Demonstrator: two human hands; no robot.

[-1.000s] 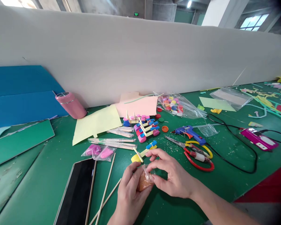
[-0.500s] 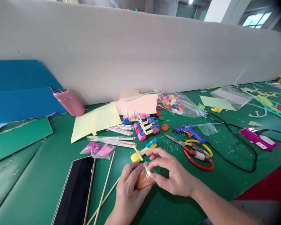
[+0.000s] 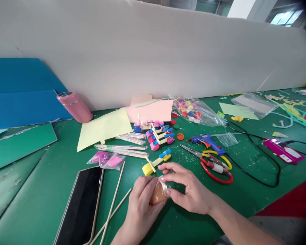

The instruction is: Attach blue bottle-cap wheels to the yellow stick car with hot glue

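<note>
A brown lump (image 3: 157, 196) in a clear wrapper (image 3: 164, 187) is held low above the tabletop (image 3: 191, 226), near its front edge. It is enclosed by the curled fingers of the left hand (image 3: 140, 199); the wrapper's end is met by the bent fingers of the right hand (image 3: 190, 190), though whether it is pinched cannot be told. The unwrapping appears unfinished, since the lump is partly covered by plastic. Just beyond, a yellow piece (image 3: 148, 169) is seen already fitted with sticks and blue parts, and similar pink-and-blue pieces (image 3: 155, 145) are gathered behind it. Two pink lumps (image 3: 114, 161) are left bagged.
</note>
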